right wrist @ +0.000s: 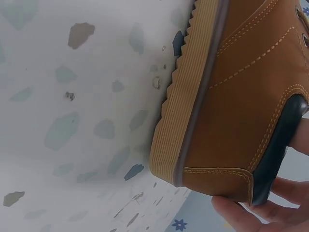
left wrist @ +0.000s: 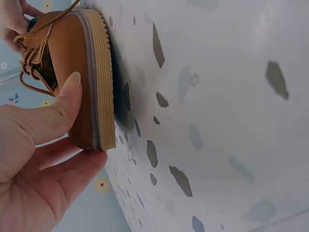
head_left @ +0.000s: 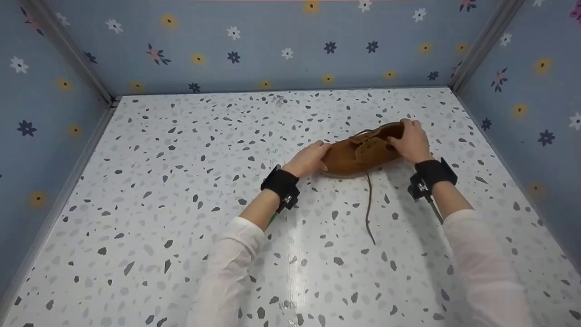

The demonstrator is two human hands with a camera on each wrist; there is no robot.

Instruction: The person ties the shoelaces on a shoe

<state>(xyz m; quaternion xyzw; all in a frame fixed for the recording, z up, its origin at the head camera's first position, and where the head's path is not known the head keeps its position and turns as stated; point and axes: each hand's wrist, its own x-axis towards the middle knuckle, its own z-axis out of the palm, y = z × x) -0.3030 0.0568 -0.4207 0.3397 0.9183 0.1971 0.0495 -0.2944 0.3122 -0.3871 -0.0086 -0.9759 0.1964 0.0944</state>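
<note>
A brown leather lace-up shoe (head_left: 345,158) lies sole-down on the speckled table, its toe toward the left and its heel toward the right. My left hand (head_left: 309,159) grips the toe, with the thumb on the near side of the upper in the left wrist view. At the other end my right hand (head_left: 412,141) holds the heel by its dark padded collar (right wrist: 277,150), thumb inside the opening. A ridged tan sole (left wrist: 102,77) shows along the bottom. One loose lace (head_left: 370,213) trails from the shoe across the table toward me.
The white speckled table (head_left: 181,218) is bordered by blue floral panels (head_left: 272,27) at the back and both sides. Black camera straps (head_left: 281,182) wrap my wrists, and a bright reflection runs down the middle of the tabletop.
</note>
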